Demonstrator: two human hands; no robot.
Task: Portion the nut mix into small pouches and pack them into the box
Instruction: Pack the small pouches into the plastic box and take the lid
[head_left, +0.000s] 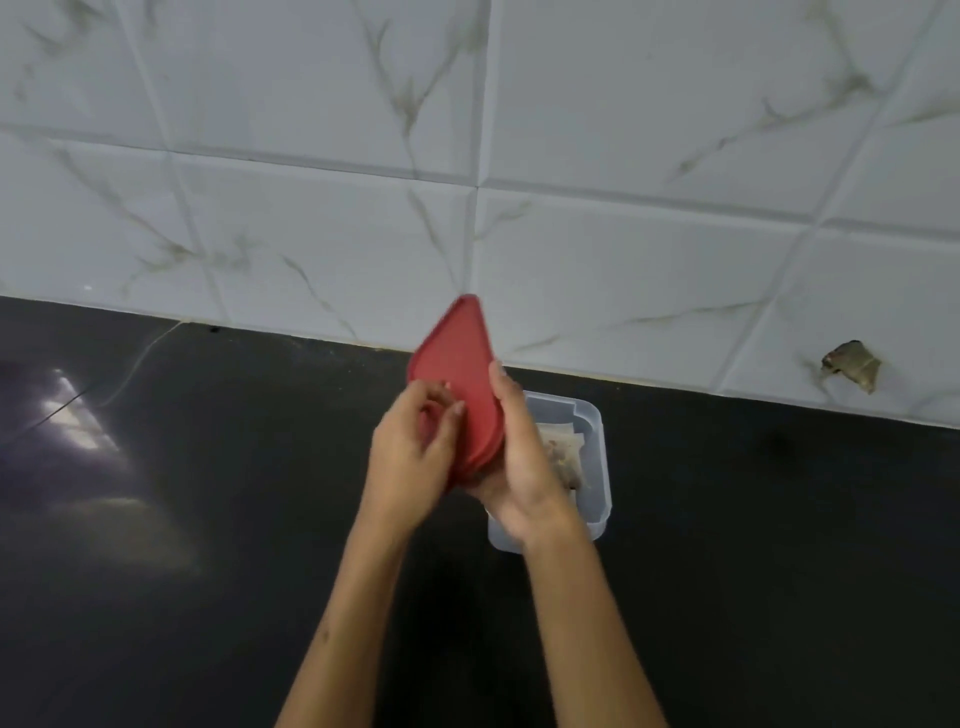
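You have a single view here, from a wide-angle camera on the person's head, looking forward and down over a dark counter (156, 597) toward a tiled wall (623, 130), which fills the upper half of the frame. The wall-counter seam runs tilted, lower at the right. Both forearms enter from the bottom centre, and the left hand (410, 447) and right hand (519, 457) sit close to the lens near mid-frame. No second view overlaps it.
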